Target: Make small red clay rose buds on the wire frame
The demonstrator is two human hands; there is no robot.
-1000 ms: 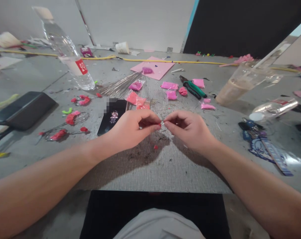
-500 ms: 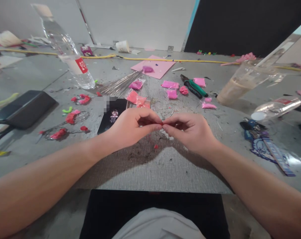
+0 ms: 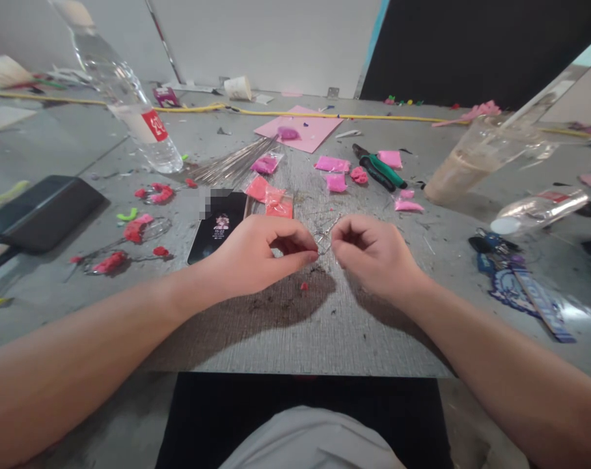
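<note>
My left hand [image 3: 256, 251] and my right hand [image 3: 371, 251] hover close together over the grey table [image 3: 295, 332], both with fingers curled into a pinch. Between their fingertips runs a thin silvery wire [image 3: 325, 236]; a trace of red shows inside the left pinch, too small to name. A small red crumb [image 3: 304, 286] lies on the table just below the hands. A black phone [image 3: 216, 228] lies right behind my left hand.
Pink and red clay packets [image 3: 271, 198] and a bundle of wires [image 3: 232, 166] lie behind the hands. Green-handled pliers [image 3: 381, 172], a water bottle [image 3: 129, 111], a drink cup [image 3: 464, 169], a black case [image 3: 36, 212], red clay pieces [image 3: 134, 228] and keys [image 3: 495, 251] surround them.
The fingertips met half a second ago; now the hands have drawn slightly apart, with the right hand shifted right. The view tilted a little.
</note>
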